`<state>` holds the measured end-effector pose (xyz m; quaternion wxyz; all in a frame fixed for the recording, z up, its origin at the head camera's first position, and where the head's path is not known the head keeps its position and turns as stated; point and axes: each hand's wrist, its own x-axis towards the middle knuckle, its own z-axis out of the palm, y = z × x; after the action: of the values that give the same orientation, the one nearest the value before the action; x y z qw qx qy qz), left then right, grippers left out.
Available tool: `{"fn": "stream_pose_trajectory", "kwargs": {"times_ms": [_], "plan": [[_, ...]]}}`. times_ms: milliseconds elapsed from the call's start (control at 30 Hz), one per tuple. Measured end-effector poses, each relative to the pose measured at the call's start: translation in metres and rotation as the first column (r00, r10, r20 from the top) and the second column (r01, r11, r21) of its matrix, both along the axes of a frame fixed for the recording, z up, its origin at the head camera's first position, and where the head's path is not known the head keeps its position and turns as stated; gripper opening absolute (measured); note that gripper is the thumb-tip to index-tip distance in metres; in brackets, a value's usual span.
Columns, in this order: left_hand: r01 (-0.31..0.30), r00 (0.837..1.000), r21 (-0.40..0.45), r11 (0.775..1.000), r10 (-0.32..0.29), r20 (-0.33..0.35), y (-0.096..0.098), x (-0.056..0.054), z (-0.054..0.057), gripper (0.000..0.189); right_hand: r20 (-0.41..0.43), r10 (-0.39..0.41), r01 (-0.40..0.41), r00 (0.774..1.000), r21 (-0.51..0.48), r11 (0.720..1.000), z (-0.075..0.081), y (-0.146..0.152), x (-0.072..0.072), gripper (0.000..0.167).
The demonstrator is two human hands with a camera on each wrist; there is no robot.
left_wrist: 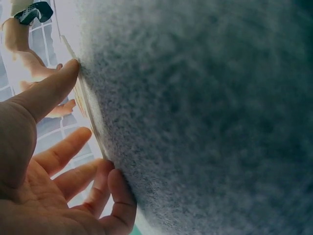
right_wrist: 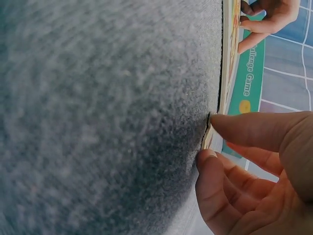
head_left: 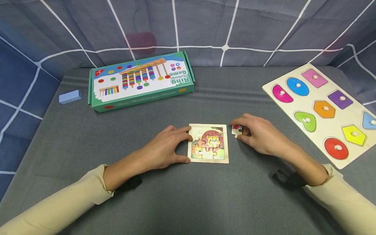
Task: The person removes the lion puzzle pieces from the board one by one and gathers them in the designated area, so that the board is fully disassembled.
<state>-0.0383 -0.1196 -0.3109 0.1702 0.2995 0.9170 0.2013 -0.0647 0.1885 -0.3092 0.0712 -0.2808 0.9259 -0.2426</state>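
My right hand (head_left: 262, 134) pinches a small jigsaw piece (head_left: 236, 130) with red and white on it, just right of the puzzle tray. In the right wrist view that piece (right_wrist: 207, 134) shows edge-on between thumb and fingertip, close to the cloth. A square wooden puzzle tray (head_left: 208, 161) with a lion picture lies flat in the middle; several pieces sit inside, and its upper left looks pale. Along the tray's left edge rests my left hand (head_left: 164, 148), thumb at the lower corner, fingertips near the upper corner, spread apart. The left wrist view also catches the tray's edge (left_wrist: 88, 110).
A green Ring Challenge Game box (head_left: 141, 81) lies at the back left beside a blue block (head_left: 70, 97). To the right is a wooden knob-puzzle board (head_left: 305, 143) with coloured shapes. Grey cloth (head_left: 188, 199) covers the table; a checked curtain (head_left: 202, 29) hangs behind.
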Motion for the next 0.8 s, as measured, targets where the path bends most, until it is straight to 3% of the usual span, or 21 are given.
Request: {"fn": "stream_pose_trajectory", "kwargs": {"times_ms": [800], "plan": [[-0.01, 1.0, -0.001, 1.0, 0.01, -0.004, 0.0011, 0.0012, 0.0006, 0.058, 0.013, 0.002, -0.002, 1.0, 0.017, 1.0, -0.0029, -0.0002, 0.001, 0.038]]}}
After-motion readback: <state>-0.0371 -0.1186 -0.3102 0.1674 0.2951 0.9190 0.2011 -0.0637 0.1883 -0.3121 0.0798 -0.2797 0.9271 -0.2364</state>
